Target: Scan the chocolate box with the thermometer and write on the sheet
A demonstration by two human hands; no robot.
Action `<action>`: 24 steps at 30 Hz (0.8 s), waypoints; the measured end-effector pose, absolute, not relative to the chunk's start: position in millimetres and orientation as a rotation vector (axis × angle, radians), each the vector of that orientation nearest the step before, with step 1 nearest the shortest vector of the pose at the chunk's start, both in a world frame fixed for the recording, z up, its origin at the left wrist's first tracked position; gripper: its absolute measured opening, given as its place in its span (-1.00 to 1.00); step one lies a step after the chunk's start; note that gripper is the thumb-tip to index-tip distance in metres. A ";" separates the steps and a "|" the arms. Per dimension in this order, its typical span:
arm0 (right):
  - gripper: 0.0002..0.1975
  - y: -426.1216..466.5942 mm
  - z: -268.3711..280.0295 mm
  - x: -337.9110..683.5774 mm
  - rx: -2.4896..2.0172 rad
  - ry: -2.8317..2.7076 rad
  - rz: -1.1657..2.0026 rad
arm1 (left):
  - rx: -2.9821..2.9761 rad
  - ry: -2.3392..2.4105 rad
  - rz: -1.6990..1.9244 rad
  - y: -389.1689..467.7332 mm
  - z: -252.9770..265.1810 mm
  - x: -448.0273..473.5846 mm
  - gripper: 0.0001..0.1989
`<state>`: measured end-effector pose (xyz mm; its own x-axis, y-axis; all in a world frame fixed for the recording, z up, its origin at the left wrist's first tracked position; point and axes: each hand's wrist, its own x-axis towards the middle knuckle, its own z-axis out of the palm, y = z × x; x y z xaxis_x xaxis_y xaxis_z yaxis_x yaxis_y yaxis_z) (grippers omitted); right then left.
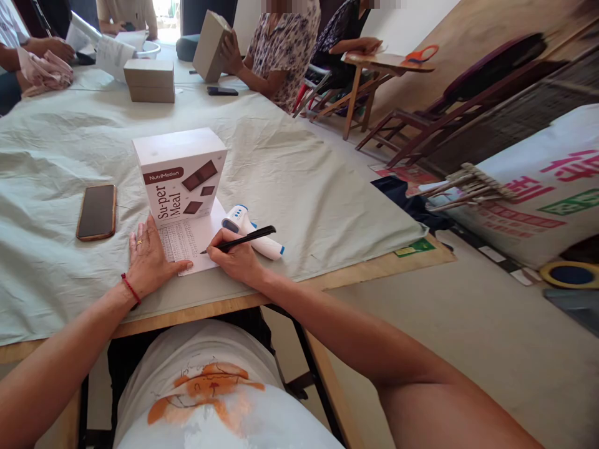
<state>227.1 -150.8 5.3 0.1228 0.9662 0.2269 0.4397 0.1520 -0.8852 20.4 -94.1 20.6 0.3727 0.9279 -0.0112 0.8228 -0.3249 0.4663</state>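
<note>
My right hand [236, 255] grips a black pen [241, 238], its tip touching a printed sheet of paper [194, 240] on the cloth-covered table [290, 174]. My left hand [148, 255] lies flat on the sheet's left edge, fingers spread, with a red cord on the wrist. A white "Su-per Meal" box [180, 174] stands upright on the far end of the sheet. A white and blue infrared thermometer [250, 232] lies just behind my right hand.
A phone [97, 211] lies face up left of the box. Two stacked tan boxes [150, 80] and another phone [223, 91] sit farther back. Other people sit at the far end; one holds a tan box [210, 45]. Wooden chairs [421, 118] and a printed sack [538, 193] stand on the right.
</note>
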 end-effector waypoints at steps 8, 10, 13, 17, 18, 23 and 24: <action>-0.87 -151.2 3.9 226.6 -1.434 -1.516 0.685 | 2.263 1.497 0.441 -93.1 14.7 19.6 0.44; -0.87 -151.4 4.1 226.6 -1.449 -1.524 0.684 | 2.269 1.515 0.433 -93.1 13.8 19.4 0.43; -0.87 -151.4 3.5 226.4 -1.464 -1.546 0.672 | 2.268 1.511 0.429 -93.2 13.8 19.3 0.43; -0.88 -150.9 2.0 226.3 -1.459 -1.570 0.644 | 2.270 1.497 0.438 -93.3 14.2 19.4 0.43; -0.87 -150.9 1.8 226.5 -1.456 -1.575 0.642 | 2.276 1.505 0.437 -93.3 14.4 19.5 0.43; -0.86 -150.4 -0.1 227.8 -1.421 -1.593 0.665 | 2.281 1.530 0.386 -93.0 16.8 20.2 0.43; -0.86 -150.1 -0.8 228.3 -1.406 -1.586 0.659 | 2.277 1.531 0.371 -92.9 17.5 20.2 0.43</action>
<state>228.3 -150.1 -0.8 0.0397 0.9627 0.2678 0.4897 0.2149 -0.8450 20.2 -92.9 17.5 0.3750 0.9270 0.0115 0.8294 -0.3410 0.4424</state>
